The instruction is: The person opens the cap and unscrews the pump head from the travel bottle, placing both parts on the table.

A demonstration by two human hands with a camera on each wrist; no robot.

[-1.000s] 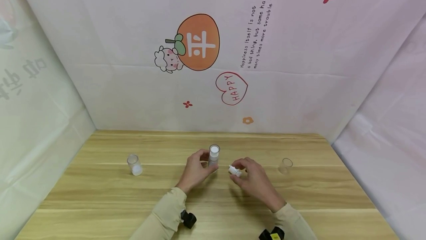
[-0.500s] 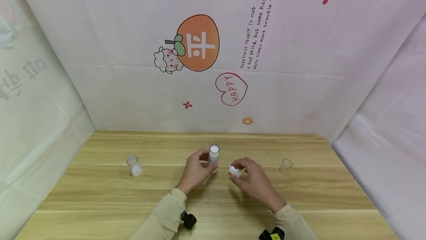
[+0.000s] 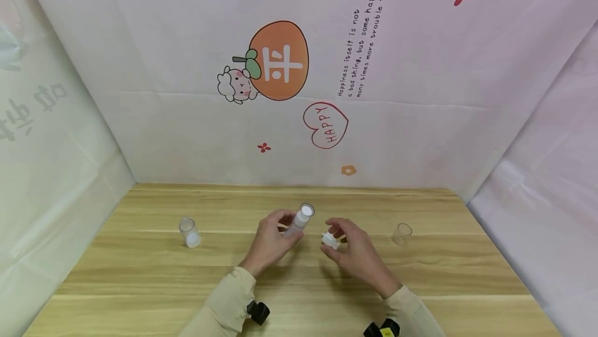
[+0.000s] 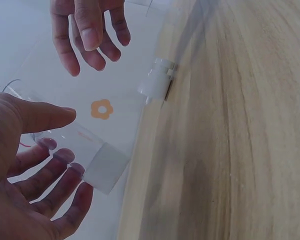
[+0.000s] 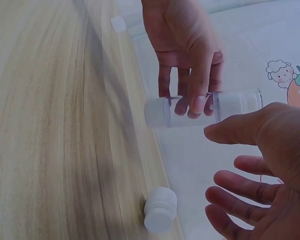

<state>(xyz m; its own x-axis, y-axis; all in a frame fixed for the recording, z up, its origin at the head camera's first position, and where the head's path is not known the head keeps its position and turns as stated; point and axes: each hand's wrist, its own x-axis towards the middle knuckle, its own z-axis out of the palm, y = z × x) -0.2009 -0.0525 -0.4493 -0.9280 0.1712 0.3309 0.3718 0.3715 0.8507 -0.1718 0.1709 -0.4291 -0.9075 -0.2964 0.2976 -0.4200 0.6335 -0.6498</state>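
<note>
My left hand (image 3: 271, 241) grips a slim clear bottle (image 3: 296, 224) with a white upper part under a transparent cap. The bottle is lifted off the table, its top leaning right. Its white base (image 4: 106, 168) shows in the left wrist view; in the right wrist view the thumb lies across the clear body (image 5: 182, 114). A small white piece (image 5: 160, 210), perhaps a pump head, lies on the table. My right hand (image 3: 357, 251) hovers beside it, fingers spread and loosely bent. Both wrist views show that hand apart from the white piece.
A clear container with a white bottom (image 3: 190, 233) stands at the left on the wooden table (image 3: 140, 285). To the right is a transparent cap or cup (image 3: 402, 234). A printed cloth (image 3: 411, 134) rises behind the table, and pale cloth hangs on both sides.
Upright before, the bottle now tilts rightward in my left hand, raised off the table. My right fingers have opened a little around the white piece, which stays in place.
</note>
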